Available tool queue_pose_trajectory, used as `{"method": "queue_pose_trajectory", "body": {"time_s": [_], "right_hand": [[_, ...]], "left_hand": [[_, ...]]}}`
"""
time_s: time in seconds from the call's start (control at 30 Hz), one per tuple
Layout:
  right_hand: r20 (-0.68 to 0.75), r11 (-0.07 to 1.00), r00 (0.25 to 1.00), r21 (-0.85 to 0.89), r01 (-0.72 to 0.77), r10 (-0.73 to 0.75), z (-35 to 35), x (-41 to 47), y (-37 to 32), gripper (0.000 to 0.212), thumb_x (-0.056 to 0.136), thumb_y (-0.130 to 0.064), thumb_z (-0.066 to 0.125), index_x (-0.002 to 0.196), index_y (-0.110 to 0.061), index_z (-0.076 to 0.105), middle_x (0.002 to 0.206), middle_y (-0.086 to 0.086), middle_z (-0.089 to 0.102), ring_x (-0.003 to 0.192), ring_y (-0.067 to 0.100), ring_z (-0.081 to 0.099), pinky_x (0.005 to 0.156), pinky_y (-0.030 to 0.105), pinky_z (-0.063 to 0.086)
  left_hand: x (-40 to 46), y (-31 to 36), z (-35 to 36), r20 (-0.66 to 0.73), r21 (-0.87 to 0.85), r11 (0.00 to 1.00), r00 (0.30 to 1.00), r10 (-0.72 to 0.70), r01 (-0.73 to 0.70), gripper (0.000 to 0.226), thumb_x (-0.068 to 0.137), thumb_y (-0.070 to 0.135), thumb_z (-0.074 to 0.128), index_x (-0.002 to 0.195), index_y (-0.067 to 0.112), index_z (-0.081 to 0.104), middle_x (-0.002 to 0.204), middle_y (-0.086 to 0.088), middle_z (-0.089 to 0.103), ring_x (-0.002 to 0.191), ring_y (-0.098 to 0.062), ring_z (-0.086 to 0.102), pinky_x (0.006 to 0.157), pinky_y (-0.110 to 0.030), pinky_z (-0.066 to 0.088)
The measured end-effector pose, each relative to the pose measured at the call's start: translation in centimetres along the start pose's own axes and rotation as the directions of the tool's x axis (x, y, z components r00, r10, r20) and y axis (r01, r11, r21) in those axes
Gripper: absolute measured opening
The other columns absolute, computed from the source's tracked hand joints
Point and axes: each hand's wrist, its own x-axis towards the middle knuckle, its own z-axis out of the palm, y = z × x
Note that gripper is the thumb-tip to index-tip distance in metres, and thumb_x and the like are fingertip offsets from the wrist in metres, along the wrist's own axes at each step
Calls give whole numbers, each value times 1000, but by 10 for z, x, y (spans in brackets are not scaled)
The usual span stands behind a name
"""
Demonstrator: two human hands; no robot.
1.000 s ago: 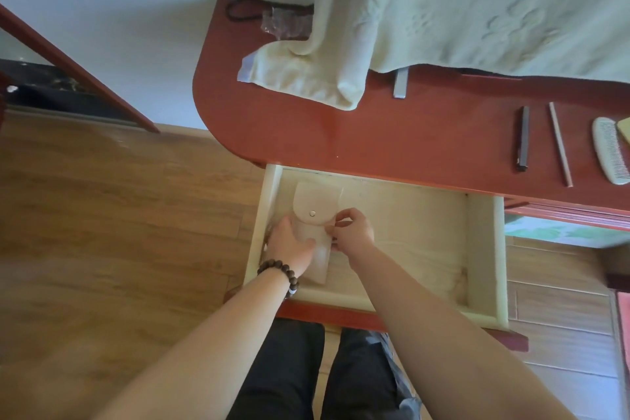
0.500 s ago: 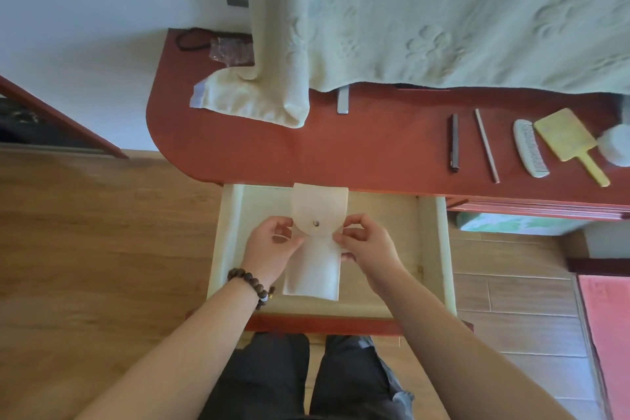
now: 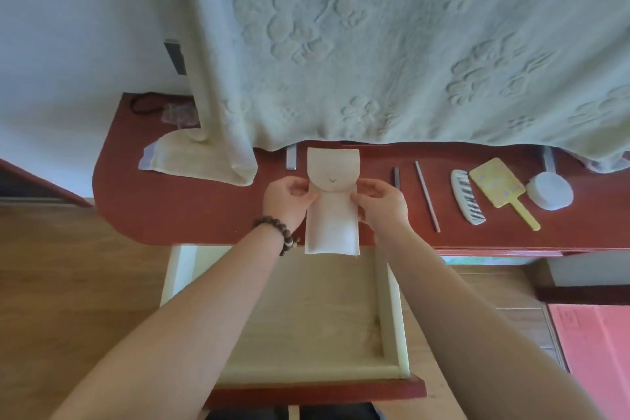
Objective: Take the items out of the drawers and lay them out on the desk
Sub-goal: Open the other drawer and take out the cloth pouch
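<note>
Head view: both hands hold a cream fabric pouch (image 3: 332,211) with a snap-button flap, lifted clear of the open drawer (image 3: 306,310) and hanging over the front part of the red surface (image 3: 191,211). The left hand (image 3: 289,198), with a bead bracelet at its wrist, pinches the pouch's left edge just under the flap; the right hand (image 3: 380,199) pinches the opposite edge at the same height. The pouch's lower end dangles past the surface's front edge, above the drawer, whose visible floor shows nothing else in it.

Beyond the hands, a pale embossed cloth (image 3: 392,44) drapes down onto the back of the surface. To the right of the right hand lie a dark slim stick (image 3: 396,178), a thin rod (image 3: 427,196), a white comb (image 3: 467,197), a yellow paddle mirror or brush (image 3: 501,189) and a white round one (image 3: 549,189), all in a row. A small grey bar (image 3: 291,158) lies just beyond the left hand.

The step in hand looks like the carry from drawer to surface. The next move calls for lowering the pouch flat onto the bare stretch under the hands, clear of the dark stick and the cloth's hem, then letting both pinches go.
</note>
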Motion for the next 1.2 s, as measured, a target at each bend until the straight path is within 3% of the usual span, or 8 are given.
{"method": "queue_pose_trajectory", "body": {"time_s": [0.2,0.37,0.53,0.63,0.77,0.97,1.03,1.2], "right_hand": [[59,994,994,-48,-94,97,6,34,0,31,81,10,60,86,-20,67,96,9,71,90,29,69,77,42,59],[61,990,996,-128,-55,63,10,45,6,39,76,10,61,78,-27,70,85,4,71,85,28,71,74,42,60],[72,984,997,-178,-17,31,8,46,5,31,78,7,63,89,-20,73,80,0,70,82,26,71,74,42,60],[105,984,994,-174,-23,42,3,43,1,26,79,4,63,89,-20,69,82,1,68,86,27,70,76,42,60],[140,943,989,-322,85,-41,-12,29,-2,38,79,-11,69,116,-21,63,92,-4,67,92,20,66,85,40,56],[204,917,967,-336,216,-153,-36,-42,9,39,81,-19,68,119,-24,59,94,-3,68,88,20,65,83,38,55],[178,916,968,-332,226,-175,-41,-71,28,34,83,-18,67,115,-23,60,91,-4,69,86,18,64,78,35,54],[34,912,985,-374,167,-166,-35,-157,96,28,87,-19,63,115,-20,59,94,-4,64,77,5,56,54,14,36]], "left_hand": [[36,-13,5,55,62,997,997,-50,46,18,80,11,71,76,28,69,86,-3,73,84,-26,71,76,-46,59],[41,-18,6,24,110,993,999,-46,43,23,81,3,68,100,14,71,86,2,66,88,-24,68,73,-42,60],[38,-14,7,20,139,990,1000,-21,18,30,84,5,68,114,10,67,102,-6,66,88,-19,66,64,-29,59],[30,-13,2,25,127,991,999,-30,26,40,85,10,68,124,10,61,106,-2,66,92,-18,66,72,-31,59],[3,-11,-13,-30,209,978,1000,1,5,41,82,22,69,122,17,62,106,2,71,98,-18,66,92,-42,53],[-74,-18,-40,-104,223,973,991,83,-58,28,88,17,64,116,18,63,103,4,68,93,-11,64,76,-19,49],[-107,-31,-50,-137,231,969,983,122,-88,26,90,15,60,116,17,63,104,4,66,94,-8,62,73,-16,46],[-183,-89,-78,-199,351,925,953,228,-148,25,89,12,58,114,13,63,111,1,65,100,-12,60,88,-33,52]]}}
